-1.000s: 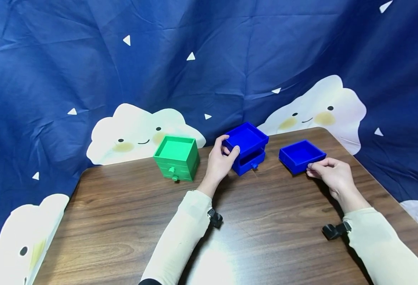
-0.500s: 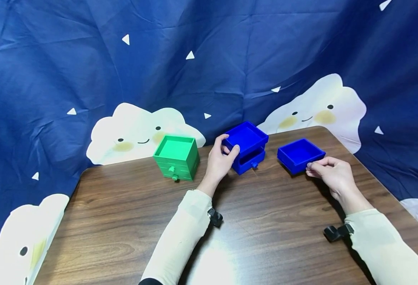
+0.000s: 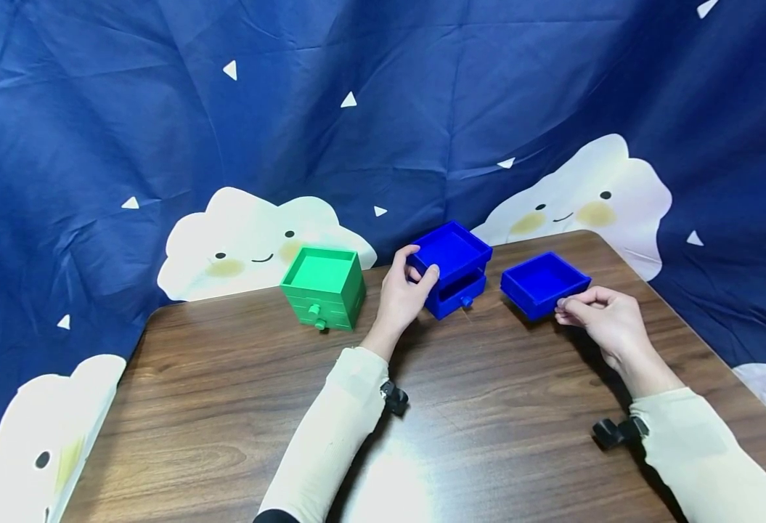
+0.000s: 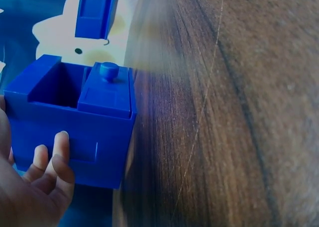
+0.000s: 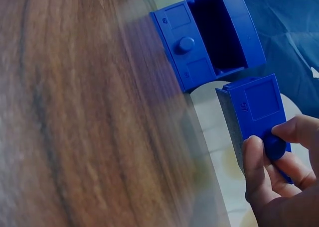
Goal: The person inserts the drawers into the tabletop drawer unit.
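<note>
My left hand [image 3: 401, 296] holds a small blue cabinet [image 3: 446, 254] by its left side and front edge, thumb at the front. An open slot [image 4: 59, 85] gapes in the cabinet's front, above a closed lower drawer [image 4: 106, 94] with a round knob. To its right, my right hand [image 3: 608, 323] pinches the knob [image 5: 275, 146] of a loose blue drawer [image 3: 544, 280]. That drawer is held off the table, slightly tilted, hollow side up and apart from the cabinet. Nothing shows inside it.
A green cabinet [image 3: 324, 290] with two knobbed drawers and a shallow tray top stands left of the blue one. Both cabinets sit near the far edge of the wooden table [image 3: 239, 407]. Behind hangs a dark blue curtain [image 3: 383, 131] with cloud prints.
My right hand has brought the loose drawer a little to the left, toward the blue cabinet, and slightly up. My left hand and the cabinet have stayed in place.
</note>
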Tool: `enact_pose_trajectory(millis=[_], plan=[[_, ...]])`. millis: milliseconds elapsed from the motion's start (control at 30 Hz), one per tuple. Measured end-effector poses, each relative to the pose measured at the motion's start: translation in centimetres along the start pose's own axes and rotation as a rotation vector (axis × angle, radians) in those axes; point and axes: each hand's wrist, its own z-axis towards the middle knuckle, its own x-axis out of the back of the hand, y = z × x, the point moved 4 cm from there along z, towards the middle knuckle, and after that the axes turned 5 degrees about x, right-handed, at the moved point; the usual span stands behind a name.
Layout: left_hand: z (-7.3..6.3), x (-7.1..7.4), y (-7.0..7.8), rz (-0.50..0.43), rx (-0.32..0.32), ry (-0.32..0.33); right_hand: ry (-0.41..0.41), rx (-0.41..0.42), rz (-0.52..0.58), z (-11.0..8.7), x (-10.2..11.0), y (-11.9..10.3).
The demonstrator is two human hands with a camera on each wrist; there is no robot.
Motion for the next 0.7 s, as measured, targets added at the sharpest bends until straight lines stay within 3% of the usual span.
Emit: enact_pose_trajectory(millis=[267,700], plan=[[-0.1,0.0,0.0,0.000,0.011,-0.001,-0.033,0.041,0.004,-0.4,-0.7,-0.3],[-0.1,0.0,0.1,-0.004,0.013,-0.010,-0.036,0.025,-0.030,-0.9,-1.5,-0.1]])
